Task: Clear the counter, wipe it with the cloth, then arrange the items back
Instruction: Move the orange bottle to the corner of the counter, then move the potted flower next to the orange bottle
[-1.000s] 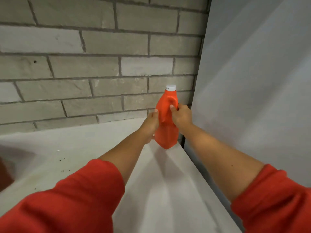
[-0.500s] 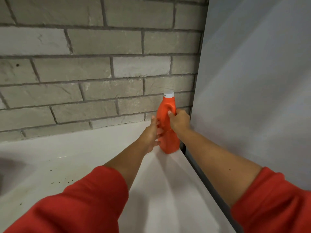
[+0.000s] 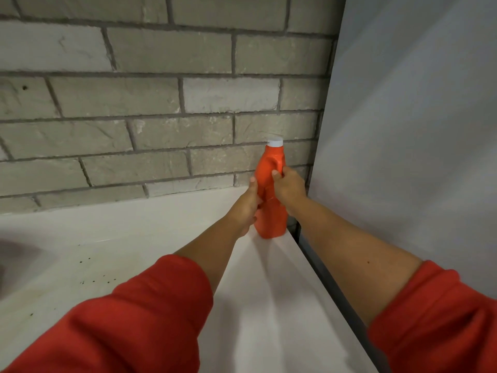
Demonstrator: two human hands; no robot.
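In the far right corner of the worktop (image 3: 150,238), the orange bottle (image 3: 270,200) now stands upright with its base on the surface, just beside the brick wall (image 3: 161,103) and the grey side panel (image 3: 403,130); a second ago it was tilted and held a little off the surface, so it has been set down. Both hands are still on it; the left hand (image 3: 247,205) is wrapped round the lower body, the right hand (image 3: 289,185) clamped round the waist below the white cap (image 3: 274,142). This looks like the putting-back stage, with the bottle at its place and only the release left. The worktop is pale and bare apart from dark specks (image 3: 94,281) near the left, where a basin edge (image 3: 16,254) shows; no cloth is in view.
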